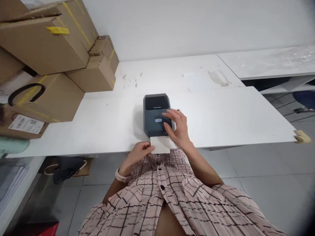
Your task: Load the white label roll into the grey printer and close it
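Note:
A dark blue-grey label printer [154, 126] sits near the front edge of the white table. From its front hangs a white paper label [159, 145], reaching out over the table edge. My left hand [140, 151] pinches the left side of this label between thumb and fingers. Over the right side of the printer is my right hand [179, 127], its fingers apart and curved, holding nothing. Whether its fingertips touch the printer's top, I cannot tell.
Cardboard boxes [46, 46] with yellow tape are stacked on the left. A white sheet [195, 82] lies toward the back of the white table [228, 114]. Foam [302, 136] covers the table's right corner. A dark bag [66, 168] is below on the left.

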`<state>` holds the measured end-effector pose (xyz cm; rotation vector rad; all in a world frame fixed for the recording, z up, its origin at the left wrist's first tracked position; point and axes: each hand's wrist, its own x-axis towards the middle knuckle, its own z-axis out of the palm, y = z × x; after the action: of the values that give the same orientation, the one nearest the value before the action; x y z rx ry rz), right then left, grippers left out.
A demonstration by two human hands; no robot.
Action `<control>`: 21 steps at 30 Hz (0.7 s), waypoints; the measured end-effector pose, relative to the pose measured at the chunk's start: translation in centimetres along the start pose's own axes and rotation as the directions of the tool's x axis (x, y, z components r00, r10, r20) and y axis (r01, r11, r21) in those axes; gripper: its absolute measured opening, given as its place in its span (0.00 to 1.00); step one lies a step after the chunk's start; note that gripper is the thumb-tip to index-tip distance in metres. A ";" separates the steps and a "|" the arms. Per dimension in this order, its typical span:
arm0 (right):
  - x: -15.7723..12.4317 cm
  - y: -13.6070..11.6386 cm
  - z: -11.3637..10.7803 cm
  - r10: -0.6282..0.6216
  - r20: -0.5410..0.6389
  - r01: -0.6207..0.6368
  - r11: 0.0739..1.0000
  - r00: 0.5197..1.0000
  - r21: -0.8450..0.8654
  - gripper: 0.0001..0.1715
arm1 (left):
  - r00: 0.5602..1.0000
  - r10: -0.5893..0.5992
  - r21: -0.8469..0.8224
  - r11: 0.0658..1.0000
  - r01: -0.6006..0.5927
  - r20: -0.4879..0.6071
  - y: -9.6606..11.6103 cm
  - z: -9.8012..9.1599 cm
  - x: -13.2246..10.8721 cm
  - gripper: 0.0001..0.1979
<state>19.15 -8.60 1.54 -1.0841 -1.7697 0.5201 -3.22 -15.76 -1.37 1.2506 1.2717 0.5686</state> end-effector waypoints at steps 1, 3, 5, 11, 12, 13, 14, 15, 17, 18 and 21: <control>0.2 -0.4 -0.2 -0.099 0.059 0.103 0.993 0.993 -0.059 0.30 | 0.998 0.021 -0.002 1.000 -0.021 -0.063 0.1 -0.7 -0.3 0.21; 0.5 -1.2 -0.1 -0.180 0.161 0.203 0.969 0.970 -0.138 0.30 | 0.975 0.049 -0.021 0.998 -0.055 -0.218 0.2 -1.8 -0.8 0.21; 0.7 -1.8 0.3 -0.169 0.204 0.210 0.958 0.964 -0.197 0.30 | 0.928 0.067 -0.044 0.995 -0.089 -0.365 0.3 -2.2 -0.7 0.21; 1.2 -2.2 0.7 -0.120 0.233 0.164 0.970 0.965 -0.182 0.27 | 0.792 0.230 -0.049 0.949 -0.311 -0.565 0.4 -0.6 1.8 0.29; 1.0 -1.9 0.4 -0.095 0.216 0.126 0.983 0.972 -0.134 0.28 | 0.792 0.247 -0.063 0.939 -0.338 -0.558 0.5 -0.2 2.3 0.31; 0.7 -1.6 0.0 -0.049 0.184 0.064 0.995 0.982 -0.074 0.30 | 0.799 0.251 -0.084 0.933 -0.351 -0.547 0.7 0.2 2.7 0.33; 0.3 -1.3 -0.4 0.018 0.142 -0.018 1.000 0.990 -0.003 0.32 | 0.808 0.246 -0.107 0.929 -0.354 -0.535 0.8 0.4 3.0 0.34; -0.2 -0.9 -0.8 0.098 0.108 -0.107 0.991 0.989 0.074 0.35 | 0.817 0.237 -0.131 0.927 -0.353 -0.526 1.0 0.6 3.2 0.35; -1.1 -0.1 -1.3 0.238 0.094 -0.254 0.941 0.967 0.223 0.38 | 0.828 0.228 -0.167 0.919 -0.356 -0.512 1.0 0.9 3.7 0.37; -1.5 0.3 -1.4 0.277 0.111 -0.298 0.913 0.954 0.280 0.39 | 0.828 0.231 -0.176 0.915 -0.363 -0.511 0.9 1.1 4.0 0.38; -2.3 1.0 -1.1 0.322 0.135 -0.349 0.855 0.937 0.384 0.43 | 0.824 0.242 -0.195 0.902 -0.386 -0.512 0.3 1.6 4.8 0.39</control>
<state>20.88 -10.20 0.11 -1.0884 -1.4386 1.0981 -0.36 -12.04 -3.22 1.1105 1.3185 1.3318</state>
